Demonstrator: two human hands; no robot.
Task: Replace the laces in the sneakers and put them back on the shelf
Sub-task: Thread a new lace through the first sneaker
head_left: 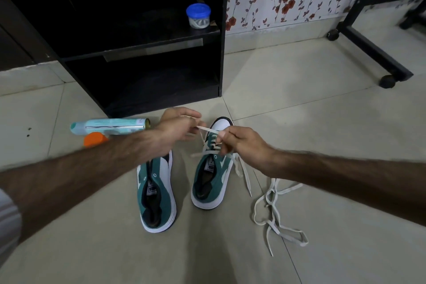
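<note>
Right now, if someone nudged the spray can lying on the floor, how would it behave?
The spray can lies on its side on smooth floor tiles, so it would probably roll rather than slide. Its round, slim body looks apt to keep rolling until the black shelf unit or the orange cap beside it stops it.

A blue-lidded jar point(198, 16) stands above; a spray can point(110, 125) lies beside an orange cap point(94, 139).
</note>
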